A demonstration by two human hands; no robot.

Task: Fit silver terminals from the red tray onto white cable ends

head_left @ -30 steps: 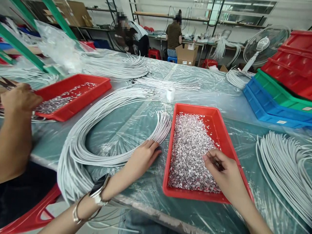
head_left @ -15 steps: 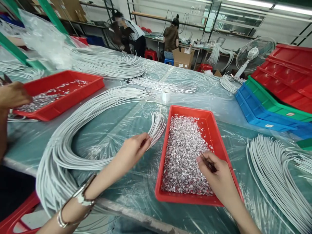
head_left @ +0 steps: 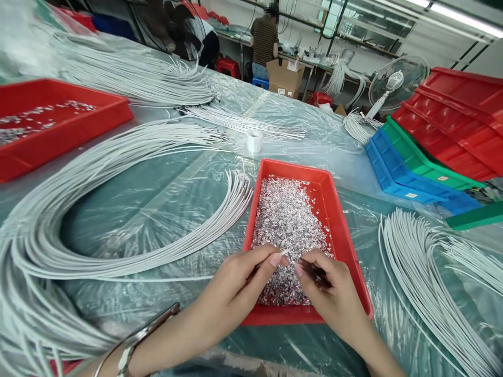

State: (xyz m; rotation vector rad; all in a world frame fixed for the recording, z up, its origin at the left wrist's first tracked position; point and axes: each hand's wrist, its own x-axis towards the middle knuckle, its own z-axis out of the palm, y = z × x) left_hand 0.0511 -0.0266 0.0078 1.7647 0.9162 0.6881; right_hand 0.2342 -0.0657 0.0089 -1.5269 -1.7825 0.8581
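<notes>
Between thumb and fingers my left hand (head_left: 245, 285) pinches a single white cable (head_left: 283, 253), its pale tip poking out past the fingertips. The cable trails back to the left under my wrist. My right hand (head_left: 336, 285) is closed around dark tweezers (head_left: 315, 269), mostly hidden in the palm, with the tip close to the cable end. Both hands are over the near part of a red tray (head_left: 348, 238), their fingertips slightly apart. Small shiny metal pieces (head_left: 288, 214) fill much of the tray. Whether the tweezers hold a piece is too small to tell.
A large curved bundle of white cables (head_left: 39, 209) lies left, another bundle (head_left: 424, 272) right. A second red tray (head_left: 106, 112) stands at the far left. A clear tape roll (head_left: 254, 141) sits behind my tray. Stacked crates (head_left: 451, 120) stand at the back right.
My left hand has left the cable bundle, moving right over the tray with one cable. My right hand has shifted slightly left and down. The view has turned, and the co-worker's hand is out of sight.
</notes>
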